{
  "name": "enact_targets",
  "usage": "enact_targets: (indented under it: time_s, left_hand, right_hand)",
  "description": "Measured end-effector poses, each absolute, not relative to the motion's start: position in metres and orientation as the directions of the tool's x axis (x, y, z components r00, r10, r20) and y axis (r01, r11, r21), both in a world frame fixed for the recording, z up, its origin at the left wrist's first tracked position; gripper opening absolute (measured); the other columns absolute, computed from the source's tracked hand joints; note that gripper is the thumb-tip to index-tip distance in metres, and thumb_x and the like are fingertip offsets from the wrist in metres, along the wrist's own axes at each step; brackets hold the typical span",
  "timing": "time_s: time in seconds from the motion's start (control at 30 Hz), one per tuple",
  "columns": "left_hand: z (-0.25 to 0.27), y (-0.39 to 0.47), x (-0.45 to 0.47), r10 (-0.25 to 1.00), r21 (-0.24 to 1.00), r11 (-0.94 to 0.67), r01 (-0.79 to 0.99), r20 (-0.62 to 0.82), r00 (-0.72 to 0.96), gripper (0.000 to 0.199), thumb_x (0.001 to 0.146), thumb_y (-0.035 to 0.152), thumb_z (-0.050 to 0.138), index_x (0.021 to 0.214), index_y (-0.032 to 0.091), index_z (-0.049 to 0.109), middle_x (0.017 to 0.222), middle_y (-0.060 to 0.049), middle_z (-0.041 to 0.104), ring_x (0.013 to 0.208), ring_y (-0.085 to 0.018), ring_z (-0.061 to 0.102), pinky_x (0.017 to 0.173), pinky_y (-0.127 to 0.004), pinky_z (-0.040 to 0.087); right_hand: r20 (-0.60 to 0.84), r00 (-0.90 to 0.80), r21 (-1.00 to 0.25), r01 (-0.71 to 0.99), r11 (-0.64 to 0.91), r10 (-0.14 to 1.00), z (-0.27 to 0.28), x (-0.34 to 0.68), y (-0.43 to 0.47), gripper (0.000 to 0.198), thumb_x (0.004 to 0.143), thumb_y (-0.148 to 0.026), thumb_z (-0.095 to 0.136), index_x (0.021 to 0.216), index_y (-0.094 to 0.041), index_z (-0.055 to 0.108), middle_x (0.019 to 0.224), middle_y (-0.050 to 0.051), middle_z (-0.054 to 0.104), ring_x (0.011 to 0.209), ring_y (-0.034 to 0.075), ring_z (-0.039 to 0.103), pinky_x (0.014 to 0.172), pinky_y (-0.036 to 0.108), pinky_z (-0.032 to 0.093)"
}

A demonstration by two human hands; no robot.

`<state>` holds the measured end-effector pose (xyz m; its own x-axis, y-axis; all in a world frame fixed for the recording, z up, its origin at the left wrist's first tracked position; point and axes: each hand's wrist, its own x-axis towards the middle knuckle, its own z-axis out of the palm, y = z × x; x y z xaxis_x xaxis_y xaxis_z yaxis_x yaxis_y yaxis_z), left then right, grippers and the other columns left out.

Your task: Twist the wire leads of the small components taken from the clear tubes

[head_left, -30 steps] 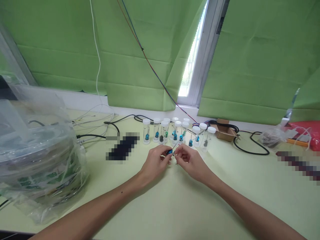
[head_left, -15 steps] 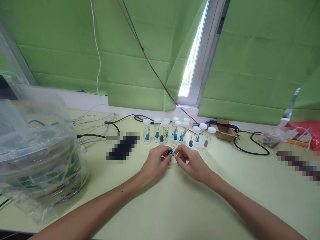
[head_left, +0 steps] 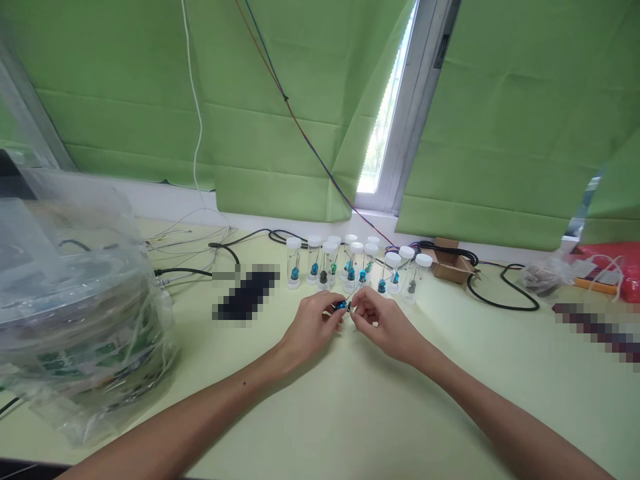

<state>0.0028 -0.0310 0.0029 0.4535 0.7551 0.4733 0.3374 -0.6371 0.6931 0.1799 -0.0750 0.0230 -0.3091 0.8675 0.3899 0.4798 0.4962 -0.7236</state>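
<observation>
My left hand [head_left: 320,319] pinches a small shiny blue piece [head_left: 341,305] between thumb and fingers. Close on its right, my right hand [head_left: 375,317] is closed at the fingertips near a small dark bit at the blue piece's end; what exactly it grips is too small to make out. Thin metal wires stick out around the fingertips. Just beyond both hands stand several clear tubes with white caps [head_left: 293,260]. Inside them are similar small blue, green or dark pieces with thin wires.
A large reel-like bundle in clear plastic [head_left: 90,333] fills the left side. Behind the tubes lie black cables [head_left: 290,235] and an open cardboard box [head_left: 450,263]. At the far right are a plastic bag [head_left: 547,273] and a red bag [head_left: 613,257]. Green blinds [head_left: 280,147] hang behind.
The blue piece and the dark bit at its end have turned or shifted slightly between my fingertips. Both hands stay in nearly the same place.
</observation>
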Motion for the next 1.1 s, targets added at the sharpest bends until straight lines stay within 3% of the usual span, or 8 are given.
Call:
enact_targets:
  time_s: [0.17,0.33,0.67,0.83,0.97,1.1]
  left_hand:
    - [0.0047,-0.0311,0.0020,0.743,0.645,-0.657,0.390,0.468,0.478,0.021,0.087,0.023,0.049,0.098,0.019,0.067,0.089,-0.005,0.066,0.071,-0.015,0.064,0.064,-0.026,0.052]
    - [0.0060,-0.0317,0.0024,0.769,0.711,-0.607,0.356,0.412,0.488,0.021,0.088,0.026,0.048,0.091,0.018,0.067,0.081,-0.004,0.067,0.057,-0.013,0.062,0.060,-0.025,0.049]
    - [0.0084,-0.0328,0.0018,0.769,0.715,-0.606,0.349,0.412,0.489,0.024,0.086,0.029,0.049,0.092,0.019,0.070,0.068,-0.002,0.069,0.053,-0.014,0.060,0.056,-0.026,0.049]
    - [0.0075,-0.0298,0.0002,0.791,0.775,-0.542,0.325,0.338,0.510,0.024,0.086,0.032,0.050,0.091,0.019,0.070,0.059,0.000,0.065,0.049,-0.015,0.061,0.054,-0.026,0.049]
    - [0.0071,-0.0287,-0.0004,0.790,0.786,-0.528,0.322,0.316,0.525,0.025,0.087,0.032,0.049,0.091,0.018,0.069,0.059,0.000,0.064,0.050,-0.014,0.061,0.054,-0.026,0.049]
    - [0.0085,-0.0307,-0.0002,0.761,0.688,-0.615,0.385,0.391,0.517,0.024,0.087,0.027,0.048,0.093,0.018,0.069,0.066,-0.002,0.066,0.051,-0.013,0.058,0.054,-0.026,0.047]
  right_hand:
    - [0.402,-0.344,-0.649,0.546,0.529,0.848,0.0238,0.1801,-0.0752,0.006,0.088,-0.019,0.046,0.093,-0.022,0.046,0.067,-0.005,0.051,0.058,0.011,0.046,0.055,0.023,0.037]
    - [0.430,-0.387,-0.546,0.608,0.576,0.816,0.0203,0.1821,-0.0740,0.006,0.090,-0.019,0.044,0.095,-0.022,0.044,0.067,-0.005,0.050,0.057,0.011,0.045,0.054,0.022,0.036]
    - [0.449,-0.453,-0.360,0.697,0.620,0.770,0.0176,0.1848,-0.0739,0.011,0.091,-0.017,0.038,0.097,-0.022,0.046,0.071,-0.001,0.051,0.059,0.014,0.046,0.055,0.025,0.034]
    - [0.456,-0.492,-0.277,0.714,0.643,0.742,0.0194,0.1851,-0.0752,0.012,0.092,-0.015,0.037,0.097,-0.021,0.046,0.073,0.000,0.054,0.060,0.014,0.048,0.055,0.025,0.034]
    - [0.445,-0.492,-0.269,0.724,0.635,0.749,0.0205,0.1853,-0.0755,0.012,0.093,-0.015,0.037,0.096,-0.022,0.045,0.075,0.000,0.054,0.061,0.014,0.049,0.055,0.024,0.034]
    - [0.434,-0.482,-0.299,0.720,0.626,0.761,0.0207,0.1858,-0.0751,0.010,0.092,-0.016,0.038,0.096,-0.022,0.044,0.075,0.000,0.054,0.062,0.014,0.048,0.056,0.025,0.034]
